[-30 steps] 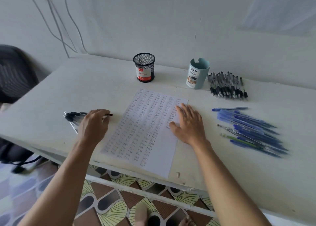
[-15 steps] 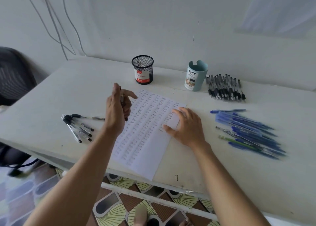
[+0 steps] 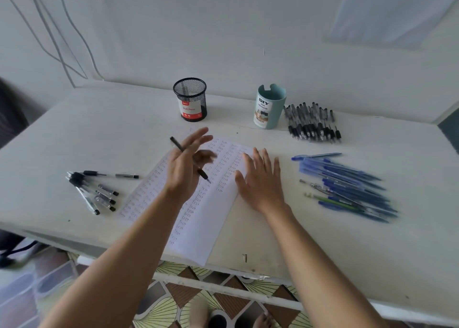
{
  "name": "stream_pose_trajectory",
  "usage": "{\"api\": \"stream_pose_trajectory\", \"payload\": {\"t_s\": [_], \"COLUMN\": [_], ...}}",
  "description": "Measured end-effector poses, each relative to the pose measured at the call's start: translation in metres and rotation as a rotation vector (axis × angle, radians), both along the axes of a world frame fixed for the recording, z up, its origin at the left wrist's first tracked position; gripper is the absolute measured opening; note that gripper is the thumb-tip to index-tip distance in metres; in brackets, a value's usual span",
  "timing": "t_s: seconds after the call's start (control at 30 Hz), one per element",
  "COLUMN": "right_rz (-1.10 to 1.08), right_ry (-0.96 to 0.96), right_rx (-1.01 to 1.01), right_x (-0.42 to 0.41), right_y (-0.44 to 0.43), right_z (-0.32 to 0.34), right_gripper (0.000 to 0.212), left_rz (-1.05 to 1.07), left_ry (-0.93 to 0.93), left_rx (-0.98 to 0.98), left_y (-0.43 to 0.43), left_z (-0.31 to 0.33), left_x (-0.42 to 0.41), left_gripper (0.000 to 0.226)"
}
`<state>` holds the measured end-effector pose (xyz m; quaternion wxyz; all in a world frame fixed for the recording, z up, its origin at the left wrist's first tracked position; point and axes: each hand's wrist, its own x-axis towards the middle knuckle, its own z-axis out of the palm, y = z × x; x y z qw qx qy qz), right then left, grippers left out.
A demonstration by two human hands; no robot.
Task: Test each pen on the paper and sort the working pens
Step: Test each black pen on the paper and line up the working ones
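A white sheet of paper [image 3: 198, 218] covered in small handwritten test words lies at the table's front middle. My left hand [image 3: 185, 171] hovers above its upper part, holding a black pen [image 3: 176, 146] tilted with the tip down toward the paper. My right hand [image 3: 260, 181] rests flat on the paper's right edge, fingers spread, holding nothing. Several black pens [image 3: 93, 188] lie fanned out at the left. A pile of blue pens [image 3: 347, 186] lies at the right. More black pens [image 3: 313, 123] lie in a row at the back right.
A black mesh pen cup [image 3: 190, 99] and a pale teal organiser cup [image 3: 269, 106] stand at the back near the wall. The white table [image 3: 74, 134] ends at its front edge just below the paper. A dark chair [image 3: 10, 114] stands left.
My left hand picked one black pen from the left pile, lifted it and carried it right over the paper. My right hand stayed on the paper.
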<state>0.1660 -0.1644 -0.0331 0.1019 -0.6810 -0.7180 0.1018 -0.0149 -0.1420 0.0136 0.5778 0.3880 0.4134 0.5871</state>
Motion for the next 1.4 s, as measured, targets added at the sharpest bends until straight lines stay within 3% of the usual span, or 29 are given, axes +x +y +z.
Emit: {"api": "stream_pose_trajectory", "payload": {"t_s": [0.1, 0.2, 0.37, 0.7, 0.97, 1.4], "right_rz": [-0.032, -0.045, -0.057, -0.083, -0.088, -0.082], "right_ry": [-0.022, -0.005, 0.017, 0.075, 0.075, 0.085], "right_rx": [0.0, 0.015, 0.05, 0.06, 0.075, 0.078], "right_x": [-0.002, -0.002, -0.002, -0.002, -0.002, -0.002], "right_y": [0.0, 0.002, 0.003, 0.003, 0.003, 0.002], "right_z": [0.0, -0.001, -0.002, -0.002, -0.004, -0.005], "right_gripper": [0.064, 0.065, 0.065, 0.065, 0.065, 0.065], "left_rz": [-0.016, -0.014, -0.032, 0.033, 0.031, 0.005], "left_ry": [0.04, 0.211, 0.49, 0.818, 0.853, 0.864], "left_rx": [-0.026, -0.045, -0.014, 0.033, 0.039, 0.068], "left_y": [0.0, -0.004, -0.007, -0.014, -0.013, -0.012], "left_z": [-0.015, -0.02, -0.02, -0.024, -0.025, -0.026], "left_x": [0.0, 0.003, 0.003, 0.007, 0.009, 0.01], "left_gripper": [0.048, 0.057, 0.016, 0.02, 0.038, 0.043]}}
